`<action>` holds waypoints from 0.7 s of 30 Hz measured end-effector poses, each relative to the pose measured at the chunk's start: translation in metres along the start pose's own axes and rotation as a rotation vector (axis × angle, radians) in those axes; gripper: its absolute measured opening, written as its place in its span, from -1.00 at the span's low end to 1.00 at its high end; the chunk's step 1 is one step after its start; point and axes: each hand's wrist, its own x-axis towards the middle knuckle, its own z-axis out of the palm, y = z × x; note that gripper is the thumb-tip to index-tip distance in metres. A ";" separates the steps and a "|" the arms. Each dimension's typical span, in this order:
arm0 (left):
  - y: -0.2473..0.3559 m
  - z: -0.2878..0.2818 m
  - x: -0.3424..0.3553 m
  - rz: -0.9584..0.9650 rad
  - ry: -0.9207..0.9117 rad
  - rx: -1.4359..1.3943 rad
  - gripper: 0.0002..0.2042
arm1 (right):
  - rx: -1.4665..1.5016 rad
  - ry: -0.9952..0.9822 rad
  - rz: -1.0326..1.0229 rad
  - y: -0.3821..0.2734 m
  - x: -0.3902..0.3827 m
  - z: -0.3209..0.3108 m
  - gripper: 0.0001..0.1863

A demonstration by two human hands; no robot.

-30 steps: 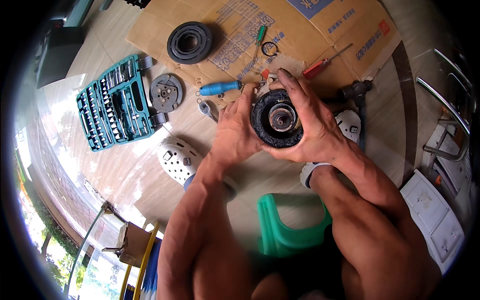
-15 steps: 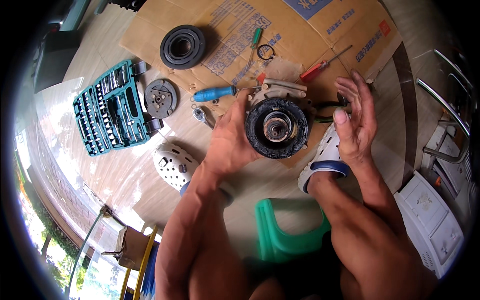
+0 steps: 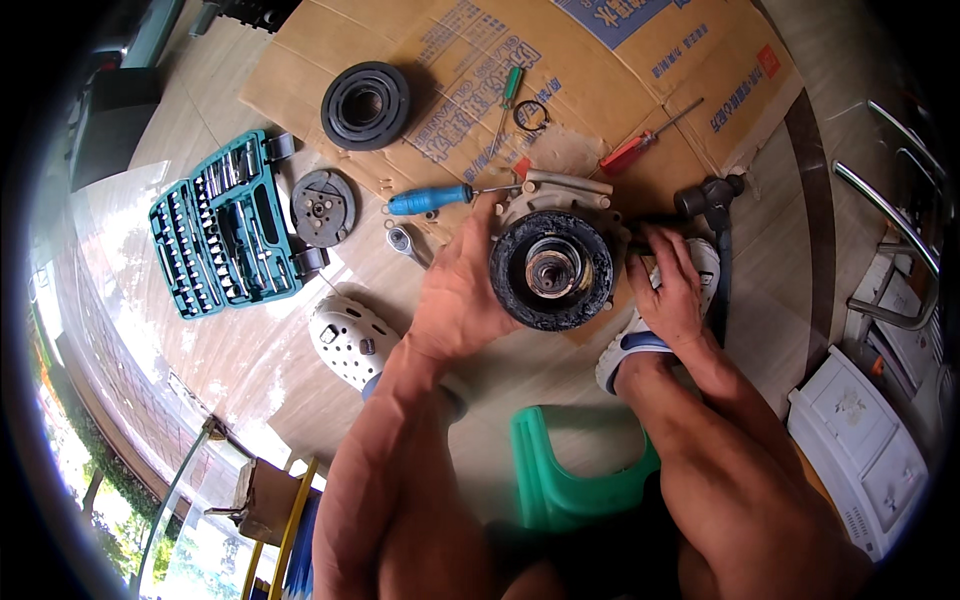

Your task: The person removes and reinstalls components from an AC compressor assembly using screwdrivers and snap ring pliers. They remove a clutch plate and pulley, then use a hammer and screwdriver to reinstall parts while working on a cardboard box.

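In front of me stands a compressor point(image 3: 555, 193) with a metal body, its round black coil ring point(image 3: 510, 300) and central shaft facing up. My left hand point(image 3: 462, 285) grips its left side, fingers curled behind the body. Low at its right side is my right hand point(image 3: 672, 292), fingers bent and thumb apart, beside dark pliers handles point(image 3: 655, 219) that the fingers partly hide. A blue-handled screwdriver point(image 3: 430, 199) lies left of the compressor, its tip against the body. Below that is a ratchet point(image 3: 400, 240), partly behind my left hand.
A black pulley point(image 3: 366, 75), a green screwdriver point(image 3: 512, 86), a snap ring point(image 3: 531, 128) and a red screwdriver point(image 3: 627, 154) lie on flattened cardboard point(image 3: 610, 80). Left are a clutch plate point(image 3: 323, 228) and a teal socket set point(image 3: 225, 225); right, a hammer point(image 3: 715, 205); below, a green stool point(image 3: 535, 470).
My right hand has come down from its raised, spread position to beside the pliers handles, uncovering the hammer. My left hand keeps its grip on the compressor.
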 end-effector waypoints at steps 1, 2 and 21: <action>0.001 0.000 0.001 0.012 -0.005 -0.012 0.19 | -0.004 0.010 -0.005 -0.001 0.001 -0.003 -0.58; 0.002 -0.001 0.002 0.023 -0.009 -0.025 0.19 | -0.008 0.019 -0.010 -0.001 0.001 -0.006 -0.58; 0.004 0.002 -0.003 0.122 0.063 0.176 0.33 | 0.017 0.152 0.058 -0.003 -0.014 -0.035 -0.68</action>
